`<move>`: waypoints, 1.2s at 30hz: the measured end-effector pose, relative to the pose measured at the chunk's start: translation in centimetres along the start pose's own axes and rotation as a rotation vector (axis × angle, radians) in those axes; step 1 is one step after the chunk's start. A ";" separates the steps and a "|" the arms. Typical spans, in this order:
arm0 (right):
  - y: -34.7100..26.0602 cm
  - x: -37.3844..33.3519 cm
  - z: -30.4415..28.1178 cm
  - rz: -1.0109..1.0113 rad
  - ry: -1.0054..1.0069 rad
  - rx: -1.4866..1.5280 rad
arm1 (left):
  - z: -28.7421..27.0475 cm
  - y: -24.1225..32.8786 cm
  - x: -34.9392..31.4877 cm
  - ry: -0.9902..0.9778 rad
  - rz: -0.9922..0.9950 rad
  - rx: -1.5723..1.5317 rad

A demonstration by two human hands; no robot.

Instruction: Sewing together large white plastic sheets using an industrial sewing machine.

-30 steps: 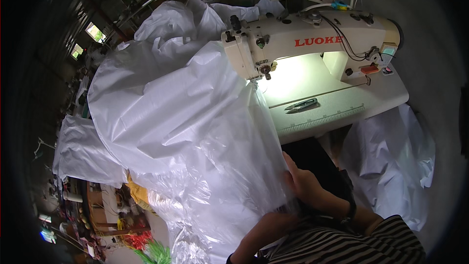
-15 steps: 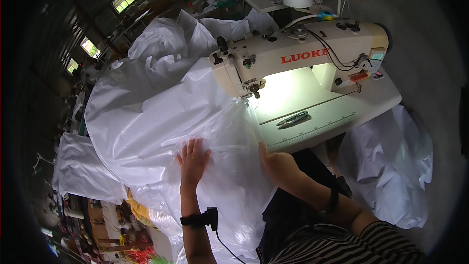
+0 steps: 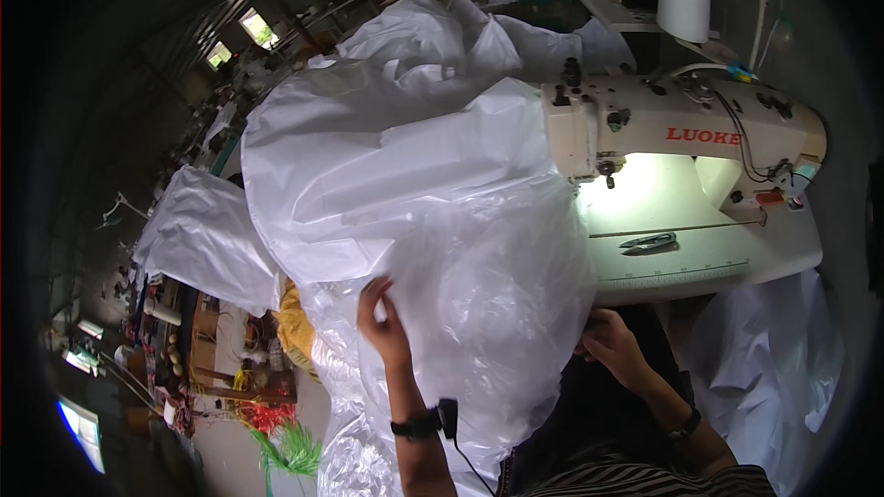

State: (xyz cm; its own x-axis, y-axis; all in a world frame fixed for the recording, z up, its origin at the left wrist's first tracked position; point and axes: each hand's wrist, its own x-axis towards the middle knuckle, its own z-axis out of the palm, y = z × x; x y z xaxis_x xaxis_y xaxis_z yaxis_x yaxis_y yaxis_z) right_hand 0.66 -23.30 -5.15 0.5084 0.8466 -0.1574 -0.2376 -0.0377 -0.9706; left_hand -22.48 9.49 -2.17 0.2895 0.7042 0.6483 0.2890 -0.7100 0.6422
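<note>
A large white sheet [image 3: 368,166] with a clear plastic film [image 3: 488,313] over its near part is spread left of a sewing machine [image 3: 700,138]. At the machine's needle end the sheet's right edge runs up beside the head. My left hand [image 3: 384,327] is over the film near the sheet's lower edge, fingers bent and thumb apart from them. My right hand [image 3: 615,347] is closed at the film's right edge, just below the machine bed; its fingertips are partly hidden. Thread snips [image 3: 649,242] lie on the lit bed.
A white thread cone [image 3: 683,9] stands behind the machine. More white sheeting [image 3: 764,340] hangs at the right, and another white piece [image 3: 207,239] lies at the left. Below that are a yellow bag [image 3: 296,331] and green strands [image 3: 290,448].
The view has shifted, so the machine appears farther right. My left hand has gone from flat and spread to bent fingers, lifted somewhat. My right hand's fingers have curled at the film's edge.
</note>
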 end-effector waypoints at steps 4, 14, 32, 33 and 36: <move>5.2 1.3 1.0 0.060 -0.098 -0.098 | -4.5 -5.6 -7.8 0.439 -0.647 -0.132; 7.7 2.6 2.1 0.065 -0.362 -0.034 | -4.2 0.8 -15.4 -0.395 -0.997 -0.916; 7.6 -5.6 -1.0 0.539 -0.028 -0.208 | -10.4 -4.7 35.0 -0.116 -0.263 0.068; 7.8 -5.5 -0.7 0.550 0.013 -0.104 | -9.6 -0.5 32.9 -0.060 -0.204 0.332; 7.0 -5.1 0.7 0.571 0.044 -0.016 | -6.8 10.6 19.7 0.090 0.477 0.458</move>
State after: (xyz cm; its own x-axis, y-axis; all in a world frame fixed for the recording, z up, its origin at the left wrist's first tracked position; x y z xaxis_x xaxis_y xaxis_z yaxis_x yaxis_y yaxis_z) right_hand -4.15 -27.48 -11.01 0.3372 0.6667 -0.6646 -0.4719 -0.4912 -0.7322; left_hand -19.91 15.80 20.15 0.4101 0.2957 0.8628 0.5123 -0.8573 0.0503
